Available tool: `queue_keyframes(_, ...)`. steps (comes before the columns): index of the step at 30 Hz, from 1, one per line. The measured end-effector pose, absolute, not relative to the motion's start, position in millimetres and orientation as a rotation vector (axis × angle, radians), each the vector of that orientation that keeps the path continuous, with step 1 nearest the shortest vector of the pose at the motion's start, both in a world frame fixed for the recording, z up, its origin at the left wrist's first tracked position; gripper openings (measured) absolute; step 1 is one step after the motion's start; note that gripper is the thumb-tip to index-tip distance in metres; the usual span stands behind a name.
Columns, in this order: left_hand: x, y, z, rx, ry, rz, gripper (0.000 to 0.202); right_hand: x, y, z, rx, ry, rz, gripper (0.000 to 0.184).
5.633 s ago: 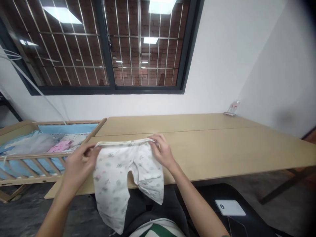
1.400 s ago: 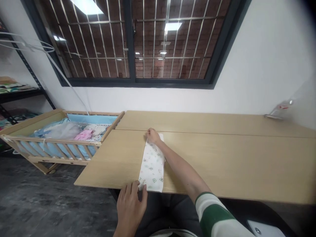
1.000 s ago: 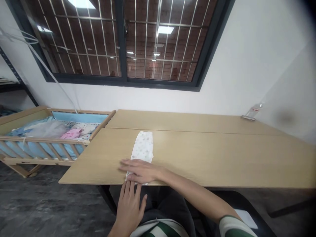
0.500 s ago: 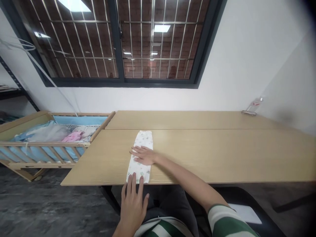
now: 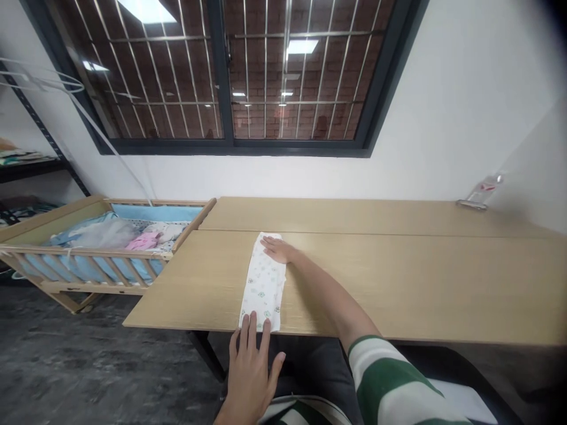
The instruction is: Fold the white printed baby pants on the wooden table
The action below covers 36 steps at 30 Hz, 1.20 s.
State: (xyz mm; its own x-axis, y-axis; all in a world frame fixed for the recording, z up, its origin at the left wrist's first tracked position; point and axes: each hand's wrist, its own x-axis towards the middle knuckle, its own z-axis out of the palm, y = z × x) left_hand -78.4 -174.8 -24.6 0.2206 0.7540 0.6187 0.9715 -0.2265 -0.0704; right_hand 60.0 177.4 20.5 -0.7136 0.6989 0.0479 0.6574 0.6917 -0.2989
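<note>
A folded white cloth [image 5: 262, 283] with a small green print lies as a long strip on the wooden table [image 5: 376, 277], running from the front edge toward the back. My right hand [image 5: 277, 249] rests flat near its far end, fingers stretched across the fabric. At the near end, by the table's front edge, my left hand [image 5: 251, 363] has its fingers spread, the fingertips at the cloth's lower border. Neither hand grips anything.
A wooden crib [image 5: 101, 254] with blue lining, holding pink and white fabric, stands left of the table. A clear bottle-like object [image 5: 485, 190] sits at the back right corner. A barred window [image 5: 230, 77] is above, and shelves [image 5: 31, 168] are at far left.
My right hand has slid from the middle of the cloth up to its far end. My left hand stays at the near edge. The view has shifted slightly left.
</note>
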Motion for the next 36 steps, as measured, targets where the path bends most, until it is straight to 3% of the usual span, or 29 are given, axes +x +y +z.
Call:
queue_keyframes(17,-39.4,-154.2,-23.7,-2.104,-1.625,-0.786,0.057,101.4,130.4,47.3,-1.234,-2.537,0.081,0.056)
queue_keyframes(22,-46.6,-154.5,-23.2,-2.143,-1.644,-0.778,0.053,110.2,39.0,63.0,-0.999,-2.496,0.474,0.034)
queue_keyframes(26,-66.6,-152.0,-22.3,-2.243,-1.594,-0.804,0.046,127.3,-38.3,70.2,-0.932,-2.501,0.776,0.034)
queue_keyframes(30,-93.4,-145.4,-20.6,-2.437,-1.431,-0.834,0.040,145.1,-86.6,54.5,-0.876,-2.584,0.594,0.047)
queue_keyframes(33,-104.6,-144.2,-15.1,-2.539,-1.385,-0.854,0.053,151.3,-103.3,30.7,-0.859,-2.568,0.370,0.037)
queue_keyframes(36,-106.3,-148.1,-8.9,-2.612,-1.299,-0.914,0.053,152.5,-112.4,16.9,-0.861,-2.500,0.271,0.036)
